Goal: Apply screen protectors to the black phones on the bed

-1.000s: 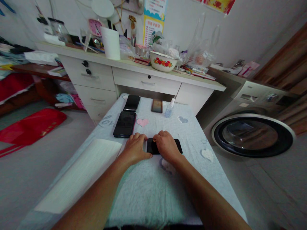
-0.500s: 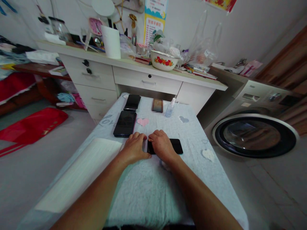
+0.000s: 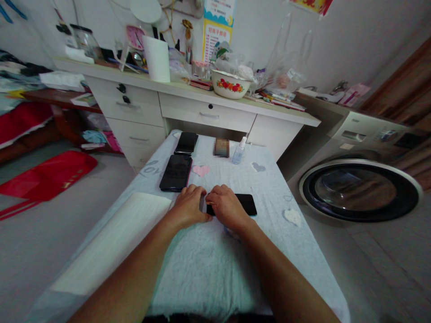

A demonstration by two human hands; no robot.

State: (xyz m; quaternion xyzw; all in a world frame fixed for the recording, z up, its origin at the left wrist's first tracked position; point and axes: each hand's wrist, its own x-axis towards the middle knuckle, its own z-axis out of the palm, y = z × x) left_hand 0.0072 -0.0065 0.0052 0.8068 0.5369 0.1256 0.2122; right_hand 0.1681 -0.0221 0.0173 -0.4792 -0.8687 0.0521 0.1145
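A black smartphone lies screen up and crosswise on the cloth-covered table. My left hand is at its left end, with thumb and forefinger bracketing the two corners. Over the left part of the screen lies my right hand, its fingers bent and drawn together at the phone's end. Whatever those fingertips hold, if anything, is hidden. Beyond my left hand lies a larger dark phone with a reddish edge, and behind that another black phone.
A white folded cloth or paper lies along the table's left side. Near the far edge stand a clear spray bottle and a small blurred brown item. A white desk is behind; a washing machine is at right.
My right hand has shifted slightly left along the phone, its fingertips nearer the left end. My left hand stays in place.
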